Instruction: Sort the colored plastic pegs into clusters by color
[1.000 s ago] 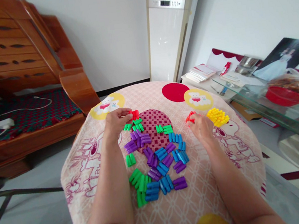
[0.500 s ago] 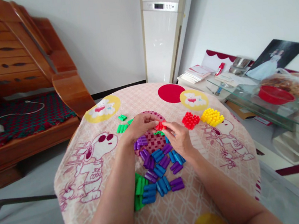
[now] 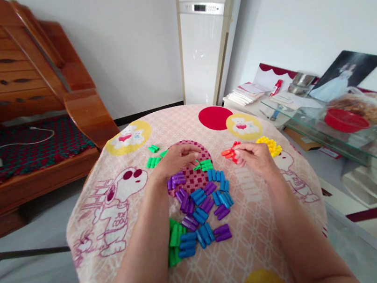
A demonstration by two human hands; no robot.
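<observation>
One red piece point(image 3: 226, 153) is pinched between the thumb and fingers of the right hand point(image 3: 256, 156), at the red pile point(image 3: 236, 144); the yellow pile point(image 3: 272, 147) sits just beyond that hand; the left hand point(image 3: 178, 160) is open, fingers loosely bent near green pieces point(image 3: 206, 165), touching or not I cannot tell; blue pieces point(image 3: 206, 236) and purple pieces point(image 3: 222, 233) lie on the tablecloth point(image 3: 256, 240)

Smooth plastic red pieces point(image 3: 228, 153); glossy wooden bench point(image 3: 35, 65).
</observation>
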